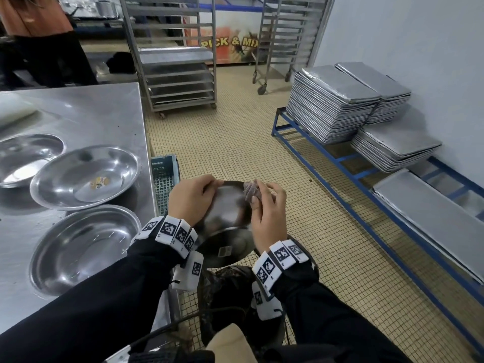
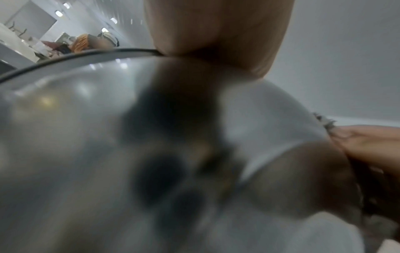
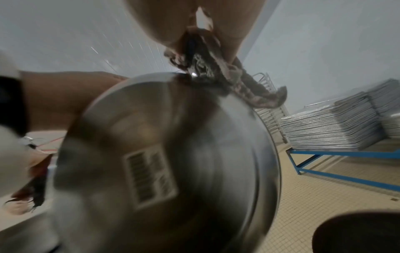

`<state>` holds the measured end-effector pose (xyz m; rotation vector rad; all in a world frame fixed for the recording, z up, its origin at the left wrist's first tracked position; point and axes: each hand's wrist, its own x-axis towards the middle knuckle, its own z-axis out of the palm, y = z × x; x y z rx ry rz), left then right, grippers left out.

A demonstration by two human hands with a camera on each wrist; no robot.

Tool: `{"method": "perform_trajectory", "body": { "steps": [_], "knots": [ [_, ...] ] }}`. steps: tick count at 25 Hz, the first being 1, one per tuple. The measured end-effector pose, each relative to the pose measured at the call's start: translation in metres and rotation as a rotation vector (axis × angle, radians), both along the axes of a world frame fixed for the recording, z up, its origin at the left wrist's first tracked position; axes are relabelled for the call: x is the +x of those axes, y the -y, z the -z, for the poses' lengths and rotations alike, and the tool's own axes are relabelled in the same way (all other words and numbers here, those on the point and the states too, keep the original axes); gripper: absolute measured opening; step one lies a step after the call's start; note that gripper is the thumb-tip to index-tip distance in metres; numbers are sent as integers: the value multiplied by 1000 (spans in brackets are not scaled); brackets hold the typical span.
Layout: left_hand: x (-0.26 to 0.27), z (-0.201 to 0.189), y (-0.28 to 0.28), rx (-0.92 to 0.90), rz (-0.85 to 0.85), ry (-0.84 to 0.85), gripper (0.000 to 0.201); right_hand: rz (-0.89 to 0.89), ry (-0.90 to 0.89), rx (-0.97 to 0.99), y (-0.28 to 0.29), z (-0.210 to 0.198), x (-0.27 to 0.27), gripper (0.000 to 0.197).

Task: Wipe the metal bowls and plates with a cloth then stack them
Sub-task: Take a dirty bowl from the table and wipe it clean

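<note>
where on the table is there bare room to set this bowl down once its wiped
Bare steel lies on the far half of the table, between the white thing at its left edge and its right edge. The near half is crowded: three bowls fill it. The held bowl could also stack into one.

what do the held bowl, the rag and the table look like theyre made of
Bowl: looks like stainless steel with a shiny finish; blurred reflections show on it, and a barcode sticker sits on its underside.
Rag: soft woven cloth, mottled brown-grey and crumpled, with frayed edges in the right wrist view.
Table: probably stainless steel, duller, with soft reflections.
</note>
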<state>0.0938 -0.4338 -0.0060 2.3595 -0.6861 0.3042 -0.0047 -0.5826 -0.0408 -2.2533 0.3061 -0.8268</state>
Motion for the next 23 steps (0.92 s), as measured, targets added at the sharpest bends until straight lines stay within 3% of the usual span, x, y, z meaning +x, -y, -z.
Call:
{"method": "perform_trajectory", "body": {
  "steps": [4,7,13,19,21,23],
  "knots": [
    [-2,-10,6,-14,-62,-54,30,-91,-37,-178,-23,7,-17,43],
    [-8,-14,12,25,-49,-29,36,-34,-104,-153,-20,-1,-4,49],
    [-3,-20,4,-123,-112,-36,36,139,-98,380,13,-10,-6,36],
    [-12,-24,14,-129,-87,-65,37,-36,-15,-23,-34,-4,-19,49],
    [-19,-22,21,-117,-31,-55,37,7,-31,-111,-36,-13,-8,51],
    [-21,-20,24,-107,-6,-60,37,93,-75,-66,-27,-20,2,51]
  ]
}}
